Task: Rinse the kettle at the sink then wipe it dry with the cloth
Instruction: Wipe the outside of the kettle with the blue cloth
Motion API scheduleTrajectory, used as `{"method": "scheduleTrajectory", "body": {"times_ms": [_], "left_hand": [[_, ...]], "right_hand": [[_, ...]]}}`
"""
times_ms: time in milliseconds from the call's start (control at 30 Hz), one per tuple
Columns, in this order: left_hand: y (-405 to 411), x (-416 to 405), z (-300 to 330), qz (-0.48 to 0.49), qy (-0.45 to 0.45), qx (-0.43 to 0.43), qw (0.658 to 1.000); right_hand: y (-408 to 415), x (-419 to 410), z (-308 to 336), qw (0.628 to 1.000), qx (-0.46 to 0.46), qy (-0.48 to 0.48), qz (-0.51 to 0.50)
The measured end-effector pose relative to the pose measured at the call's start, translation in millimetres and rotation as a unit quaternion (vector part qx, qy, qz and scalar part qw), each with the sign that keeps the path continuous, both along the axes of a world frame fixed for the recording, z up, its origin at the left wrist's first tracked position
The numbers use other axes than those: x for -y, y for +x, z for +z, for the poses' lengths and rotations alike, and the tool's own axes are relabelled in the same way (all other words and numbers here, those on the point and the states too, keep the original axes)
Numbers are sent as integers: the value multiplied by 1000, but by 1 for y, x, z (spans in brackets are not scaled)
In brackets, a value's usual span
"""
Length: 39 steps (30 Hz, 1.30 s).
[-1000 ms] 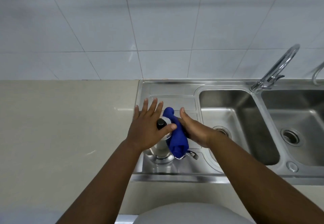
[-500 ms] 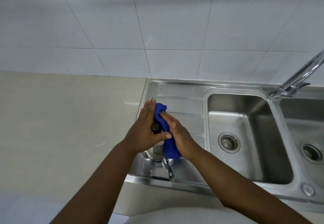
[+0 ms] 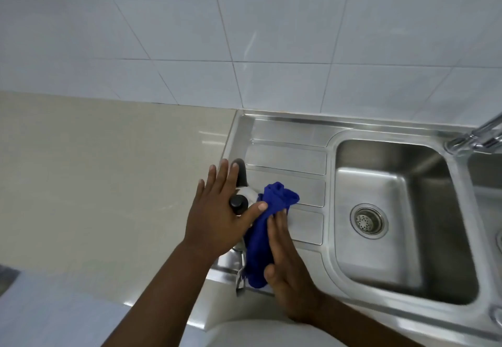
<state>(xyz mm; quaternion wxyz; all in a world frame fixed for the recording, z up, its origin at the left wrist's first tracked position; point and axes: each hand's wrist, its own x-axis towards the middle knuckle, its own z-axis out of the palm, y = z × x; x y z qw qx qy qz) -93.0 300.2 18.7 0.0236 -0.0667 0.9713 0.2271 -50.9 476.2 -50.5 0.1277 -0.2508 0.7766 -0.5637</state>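
A steel kettle [image 3: 247,193] with a black lid knob stands on the sink's draining board [image 3: 285,156], mostly hidden under my hands. My left hand [image 3: 220,219] lies flat over its top, fingers spread, thumb against the blue cloth [image 3: 267,227]. My right hand [image 3: 285,265] presses the cloth against the kettle's right side with a flat palm. The kettle's spout [image 3: 240,273] pokes out toward me below the cloth.
A steel sink basin [image 3: 394,224] with a drain strainer [image 3: 369,220] lies to the right, and the tap [image 3: 478,135] stands at the far right edge. A beige countertop [image 3: 95,183] stretches left. White wall tiles rise behind.
My right hand slid the blue cloth down the kettle's side toward me. My left hand stayed on the kettle's top. The view shifted left and down.
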Motion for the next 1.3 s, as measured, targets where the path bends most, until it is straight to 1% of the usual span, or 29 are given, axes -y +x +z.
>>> {"method": "scheduleTrajectory", "body": {"times_ms": [33, 100, 200, 267, 333, 400, 467, 567, 633, 667, 700, 733, 767, 800, 833, 867, 900, 933, 967, 1000, 1033, 1067, 1200, 1300], "left_hand": [[0, 1, 0, -14, 9, -13, 1000], [0, 4, -1, -38, 26, -39, 998], [0, 5, -2, -50, 40, -59, 996], [-1, 4, -3, -47, 38, -63, 996], [-2, 4, -4, -48, 36, -56, 997], [-3, 5, -4, -56, 31, -44, 997], [-4, 7, -6, -64, 17, -39, 997], [-5, 9, -8, -68, -4, -40, 997], [-5, 10, -8, -67, -16, -38, 997], [-5, 10, -7, -67, -20, -35, 997], [-4, 10, -6, -67, -21, -31, 997], [-4, 10, -5, -70, -19, -26, 997], [-5, 11, -2, -81, -18, -23, 996], [-6, 13, 1, -105, -21, -21, 994], [-8, 18, 4, -141, -29, -21, 989], [-11, 23, 8, -185, -38, -22, 982], [-15, 29, 11, -230, -47, -20, 972], [-20, 35, 13, -270, -56, -15, 961], [-26, 40, 15, -302, -66, -10, 951], [-31, 43, 16, -324, -72, -8, 943], [-34, 44, 16, -336, -76, -10, 939], [-36, 45, 17, -340, -79, -16, 937], [-35, 43, 19, -336, -129, -34, 932], [-28, 38, 18, -316, -160, -40, 934]], "right_hand": [[-6, 3, 5, 999, -36, -6, 4], [-29, 11, 13, 998, -51, -27, -7], [-72, 24, 22, 997, -8, -78, -18], [-91, 31, 18, 996, 22, -80, -24], [-97, 32, 6, 992, 84, -88, -45], [-96, 27, -11, 974, 186, -112, -71], [-89, 20, -24, 955, 263, -117, -74], [-67, 15, -33, 941, 302, -121, -88], [-39, 12, -25, 952, 274, -103, -85], [-24, 10, -17, 965, 238, -76, -76], [-12, 10, -4, 980, 181, -43, -63], [-4, 10, 6, 993, 102, -20, -47], [0, 9, 14, 999, 25, -5, -34], [-4, 10, 20, 999, -30, -6, -27], [-11, 10, 19, 997, -63, -11, -33], [-22, 12, 11, 996, -77, -20, -41], [-33, 14, 2, 997, -59, -22, -55], [-44, 15, -8, 997, -5, -27, -74], [-50, 16, -14, 991, 79, -48, -100], [-55, 17, -19, 975, 166, -79, -122], [-55, 18, -21, 957, 233, -103, -139], [-55, 19, -24, 944, 272, -116, -146], [-48, 26, -11, 913, 339, -130, -186], [-44, 28, 17, 924, 315, -132, -173]]}}
